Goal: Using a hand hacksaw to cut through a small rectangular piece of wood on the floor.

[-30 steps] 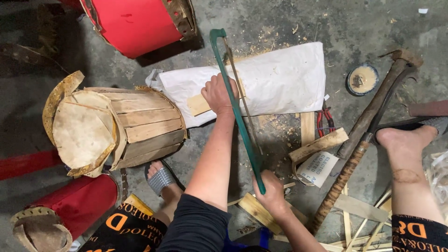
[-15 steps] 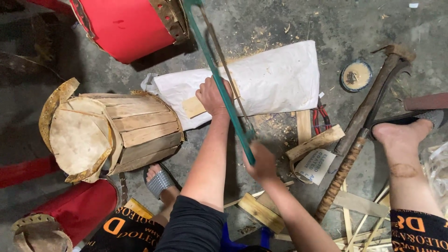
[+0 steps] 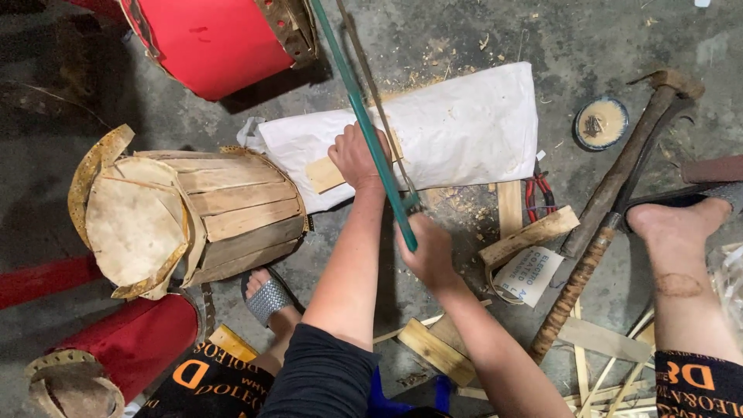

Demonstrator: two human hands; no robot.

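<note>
My left hand (image 3: 354, 157) presses a short flat wooden strip (image 3: 326, 173) down on a white sack (image 3: 464, 124) that lies on the concrete floor. My right hand (image 3: 427, 249) grips the handle of a green-framed saw (image 3: 361, 108), whose frame and thin blade run up past my left hand toward the top of the view. The blade crosses the strip right beside my left fingers. Sawdust lies around the sack.
An unpainted wooden drum shell (image 3: 193, 213) with a loose skin lies at left. Red drums (image 3: 217, 42) sit at top and at bottom left (image 3: 124, 348). A long axe-like tool (image 3: 619, 186), wood offcuts (image 3: 530, 236), red pliers (image 3: 534, 193), a small round tin (image 3: 601, 122) and my bare foot (image 3: 681, 224) are at right.
My right hand has pushed the saw forward and up, so the frame now runs off the top of the view. My left hand stays on the strip.
</note>
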